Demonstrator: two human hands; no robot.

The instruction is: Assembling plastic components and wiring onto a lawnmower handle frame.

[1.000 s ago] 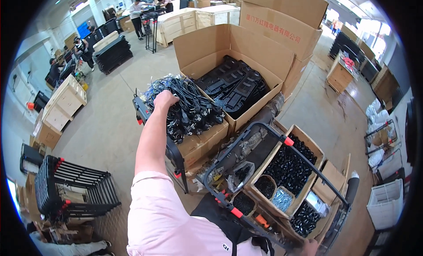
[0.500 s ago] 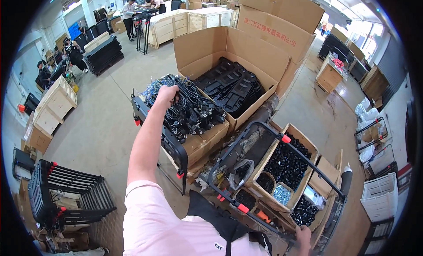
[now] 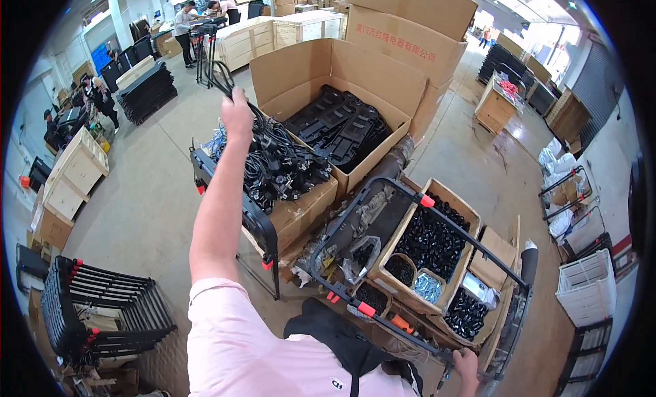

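Observation:
My left hand [image 3: 237,113] is closed around a black power cable [image 3: 220,76], raised so its loops stand above the pile. Beneath it, a tangled heap of black cables with plugs [image 3: 290,168] covers a cardboard box [image 3: 301,209]. At the lower right my right hand [image 3: 466,365] curls over the near end of a black tubular frame [image 3: 386,322] with red fittings; a thin dark piece hangs beside its fingers, too small to name. Under the frame sits a carton [image 3: 383,277] of black plastic parts [image 3: 437,240], small dark pieces and silvery screws [image 3: 427,288].
A large open carton [image 3: 287,79] of black molded panels [image 3: 342,127] stands beyond the cables. Another black frame [image 3: 256,226] leans along the cable box. Stacked frames [image 3: 102,308] lie at the lower left, wooden crates [image 3: 75,171] at the left. People work in the far background.
My left hand has risen out of the cable heap, lifting a looped cable up and away. My right hand stays by the frame's near end. The view has shifted slightly.

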